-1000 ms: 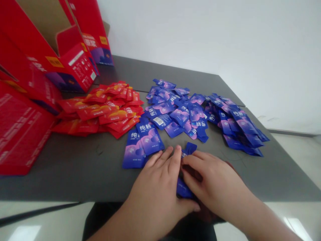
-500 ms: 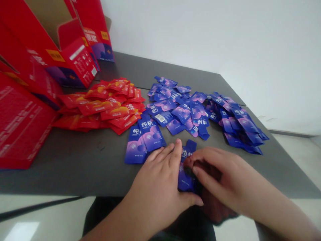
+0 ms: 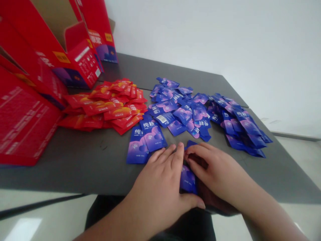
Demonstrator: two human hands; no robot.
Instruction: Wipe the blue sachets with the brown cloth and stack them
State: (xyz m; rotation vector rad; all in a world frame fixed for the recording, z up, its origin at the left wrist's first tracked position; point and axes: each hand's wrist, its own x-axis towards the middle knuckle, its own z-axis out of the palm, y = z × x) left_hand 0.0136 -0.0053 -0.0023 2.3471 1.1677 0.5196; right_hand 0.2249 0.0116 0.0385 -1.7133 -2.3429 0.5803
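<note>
A blue-purple sachet [image 3: 188, 180] lies on the table near its front edge, partly covered by both hands. My left hand [image 3: 163, 179] rests flat with its fingers stretched out, its index finger along the sachet's left side and its thumb below it. On the sachet's upper right, my right hand [image 3: 215, 167] is closed, thumb and fingers bent together on a dark reddish-brown cloth [image 3: 210, 199] that hangs below the palm. Two more blue-purple sachets [image 3: 151, 137] overlap just beyond my left fingertips. What lies under the left palm is hidden.
A loose heap of blue-purple sachets [image 3: 185, 113] sits mid-table, with a stacked pile of blue-purple sachets [image 3: 240, 124] to its right. Red sachets [image 3: 107, 107] are heaped on the left. Large red cartons [image 3: 82, 63], one open, stand at far left on the grey table [image 3: 95, 167].
My right hand has moved slightly up and left over the sachet, covering its upper part, with the cloth bunched closer beneath. My left hand stays flat. The view has shifted a little.
</note>
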